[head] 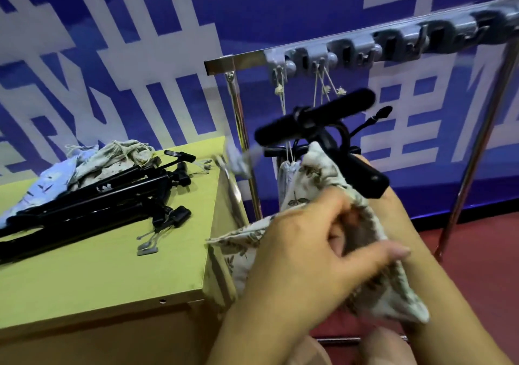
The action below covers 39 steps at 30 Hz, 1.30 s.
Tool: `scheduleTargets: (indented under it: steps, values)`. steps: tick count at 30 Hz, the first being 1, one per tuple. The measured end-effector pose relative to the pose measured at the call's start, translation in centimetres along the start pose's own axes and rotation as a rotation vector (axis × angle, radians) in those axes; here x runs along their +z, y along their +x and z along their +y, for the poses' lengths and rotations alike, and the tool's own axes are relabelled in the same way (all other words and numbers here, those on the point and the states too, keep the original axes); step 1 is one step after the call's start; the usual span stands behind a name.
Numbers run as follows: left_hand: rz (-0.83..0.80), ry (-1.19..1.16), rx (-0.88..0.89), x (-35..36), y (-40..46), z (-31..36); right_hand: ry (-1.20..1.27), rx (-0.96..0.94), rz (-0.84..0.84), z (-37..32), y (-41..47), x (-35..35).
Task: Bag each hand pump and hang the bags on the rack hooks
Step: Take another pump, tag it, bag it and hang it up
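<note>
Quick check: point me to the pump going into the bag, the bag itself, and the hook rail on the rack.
hand pump (314, 117): head view, on its black T-handle.
bag (317, 179): head view, on the printed cloth near its mouth.
hook rail (351, 51): head view, on a grey hook block along the bar.

Bright, even light; motion blur smears the rack (393, 41), and edges bow.

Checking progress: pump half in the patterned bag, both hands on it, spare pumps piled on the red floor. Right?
Not quite. In the head view the spare pumps lie on the yellow-green table, not the floor. The rest holds: left hand and right hand hold the bag round the pump.
</note>
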<state>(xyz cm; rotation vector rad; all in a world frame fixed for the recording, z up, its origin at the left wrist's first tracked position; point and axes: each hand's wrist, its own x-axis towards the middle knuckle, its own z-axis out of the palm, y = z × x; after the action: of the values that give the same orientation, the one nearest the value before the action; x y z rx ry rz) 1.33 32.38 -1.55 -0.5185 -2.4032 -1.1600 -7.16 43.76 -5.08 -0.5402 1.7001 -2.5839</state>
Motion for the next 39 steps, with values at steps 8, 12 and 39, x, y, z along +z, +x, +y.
scheduleTargets:
  steps: [8,12,39]
  values:
    - [0.297,-0.338,-0.125,-1.2,0.1,-3.2,0.238,0.011,-0.034,0.2,-0.7,0.7]
    - [0.094,-0.327,-0.115,-1.4,0.6,-3.0,0.260,0.037,0.055,0.6,-0.2,1.2]
    - [0.641,-0.894,-0.098,-4.3,2.5,-5.1,0.110,0.044,0.457,0.2,0.5,-0.3]
